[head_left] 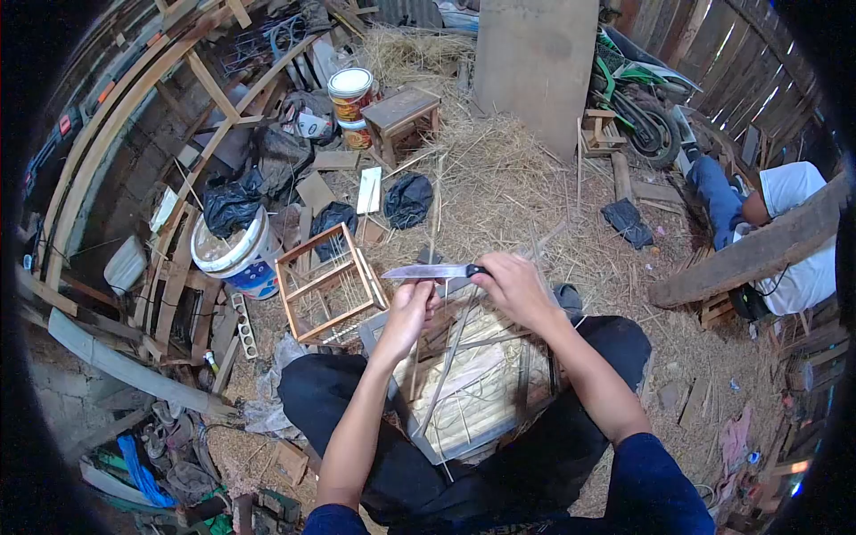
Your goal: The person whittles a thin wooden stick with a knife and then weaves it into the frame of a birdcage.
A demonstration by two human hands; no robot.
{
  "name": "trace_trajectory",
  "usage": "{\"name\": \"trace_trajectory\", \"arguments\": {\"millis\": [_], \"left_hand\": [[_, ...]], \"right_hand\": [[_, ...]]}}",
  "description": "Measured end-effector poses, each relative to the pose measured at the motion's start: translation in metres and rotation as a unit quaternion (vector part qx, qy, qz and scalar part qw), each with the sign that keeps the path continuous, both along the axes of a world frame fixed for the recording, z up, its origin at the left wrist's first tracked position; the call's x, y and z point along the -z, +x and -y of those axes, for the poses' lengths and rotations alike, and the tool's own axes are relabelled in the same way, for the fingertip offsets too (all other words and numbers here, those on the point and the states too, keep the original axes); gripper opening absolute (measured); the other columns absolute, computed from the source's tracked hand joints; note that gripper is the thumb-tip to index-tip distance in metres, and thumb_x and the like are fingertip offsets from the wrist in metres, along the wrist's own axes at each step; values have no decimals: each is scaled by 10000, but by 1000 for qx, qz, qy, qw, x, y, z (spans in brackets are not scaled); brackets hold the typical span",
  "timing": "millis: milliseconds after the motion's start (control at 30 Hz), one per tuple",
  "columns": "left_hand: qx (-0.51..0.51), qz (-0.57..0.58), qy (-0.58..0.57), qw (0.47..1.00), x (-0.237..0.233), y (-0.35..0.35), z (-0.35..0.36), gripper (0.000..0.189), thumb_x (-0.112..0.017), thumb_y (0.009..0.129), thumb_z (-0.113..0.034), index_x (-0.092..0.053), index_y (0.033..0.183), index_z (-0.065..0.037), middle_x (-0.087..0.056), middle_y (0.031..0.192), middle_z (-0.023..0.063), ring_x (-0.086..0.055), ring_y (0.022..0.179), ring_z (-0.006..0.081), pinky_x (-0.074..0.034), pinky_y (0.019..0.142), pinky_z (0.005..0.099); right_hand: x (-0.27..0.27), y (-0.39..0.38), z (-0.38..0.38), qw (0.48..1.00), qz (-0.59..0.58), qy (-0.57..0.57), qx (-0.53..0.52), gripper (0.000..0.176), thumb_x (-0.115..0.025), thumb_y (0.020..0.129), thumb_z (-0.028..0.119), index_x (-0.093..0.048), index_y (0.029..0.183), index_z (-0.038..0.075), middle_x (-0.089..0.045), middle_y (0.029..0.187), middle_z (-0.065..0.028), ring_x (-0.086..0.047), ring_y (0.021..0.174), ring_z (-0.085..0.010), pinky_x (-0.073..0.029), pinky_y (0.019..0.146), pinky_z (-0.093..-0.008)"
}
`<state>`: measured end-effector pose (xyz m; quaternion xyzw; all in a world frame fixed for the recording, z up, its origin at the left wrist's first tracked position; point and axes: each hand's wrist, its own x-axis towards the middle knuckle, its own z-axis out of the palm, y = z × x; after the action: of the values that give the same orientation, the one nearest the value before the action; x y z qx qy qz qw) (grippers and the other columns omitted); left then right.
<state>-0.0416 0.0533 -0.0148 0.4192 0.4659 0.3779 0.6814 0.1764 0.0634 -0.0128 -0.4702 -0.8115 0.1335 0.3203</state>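
My right hand [514, 287] is wrapped round the black handle of a knife [430, 271]. Its blade points left and lies across the top of my left hand [408, 314]. That hand is closed on a long thin bamboo strip [436, 201], which sticks out away from me past the blade. On my lap rests a shallow grey-edged tray [403, 412] with pale slats or strips [486, 392] and several loose thin sticks on it. Just left of the tray, a small wooden frame [294, 308] with thin rods stands tilted on the ground.
A white bucket [259, 267] with a black bag [230, 207] stands at left. Farther off are a paint bucket [349, 82], a small wooden stool [403, 109] and a green motorbike [624, 67]. A person in white [798, 192] sits at right behind a wooden beam [749, 245]. Straw covers the ground.
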Motion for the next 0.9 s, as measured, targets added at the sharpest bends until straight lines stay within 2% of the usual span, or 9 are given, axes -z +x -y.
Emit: {"name": "trace_trajectory", "arguments": {"millis": [167,200,333,533,633,733,800,867,900], "left_hand": [[8,-89,89,992,12,11,-1,348,-418,1046,-369,-490,832,-105,-334,621,-78,-268,468,40,-201,431,244],[29,-141,95,985,10,10,1,465,-357,1063,-400,-526,856,-20,-475,686,31,-444,641,146,-388,607,334],[37,-232,116,965,-16,15,11,429,-360,1065,-349,-540,972,29,-516,746,127,-504,708,204,-432,697,384],[47,-239,146,959,4,16,14,380,-372,1064,-305,-543,1029,33,-531,794,162,-537,775,238,-447,771,404],[39,-225,168,959,13,18,13,368,-384,1066,-304,-533,982,22,-510,755,144,-527,749,224,-446,757,396],[51,-156,85,983,1,10,15,358,-384,1066,-298,-509,927,7,-476,710,125,-497,715,198,-441,726,379],[119,-194,161,960,2,9,38,358,-382,1066,-297,-498,895,-5,-454,684,100,-468,692,182,-430,697,362],[161,-197,194,948,7,6,51,368,-378,1065,-320,-501,890,-21,-445,689,58,-427,685,160,-406,666,332],[131,-206,176,954,10,3,44,369,-377,1065,-326,-501,892,-25,-440,695,49,-422,685,157,-402,664,328]], "right_hand": [[8,-19,-4,999,-28,14,-43,255,-584,943,305,-580,981,53,-614,883,-148,-599,848,-350,-450,773,-433],[9,-21,-4,998,-37,8,-48,248,-589,939,299,-574,972,53,-610,874,-150,-599,842,-352,-450,767,-433],[8,-17,-5,998,-13,12,-54,237,-604,927,287,-553,926,56,-593,839,-146,-593,817,-353,-443,737,-432],[8,-7,-3,997,19,48,-56,232,-614,916,290,-557,914,66,-581,811,-130,-585,796,-340,-434,725,-435],[9,-5,-1,998,33,48,-33,211,-606,922,281,-578,916,72,-603,817,-138,-604,806,-330,-445,724,-439],[20,20,-16,997,66,1,33,205,-563,951,265,-596,925,64,-630,827,-156,-624,791,-339,-459,693,-454],[14,59,-29,960,-41,-41,274,209,-510,968,233,-602,929,49,-640,834,-182,-630,763,-367,-466,650,-467],[-10,94,-41,931,56,-48,358,233,-481,977,238,-593,936,37,-617,815,-199,-614,756,-390,-462,654,-474],[-12,90,-39,940,29,-22,340,239,-481,977,246,-590,931,38,-611,811,-202,-610,762,-391,-461,663,-474]]}}
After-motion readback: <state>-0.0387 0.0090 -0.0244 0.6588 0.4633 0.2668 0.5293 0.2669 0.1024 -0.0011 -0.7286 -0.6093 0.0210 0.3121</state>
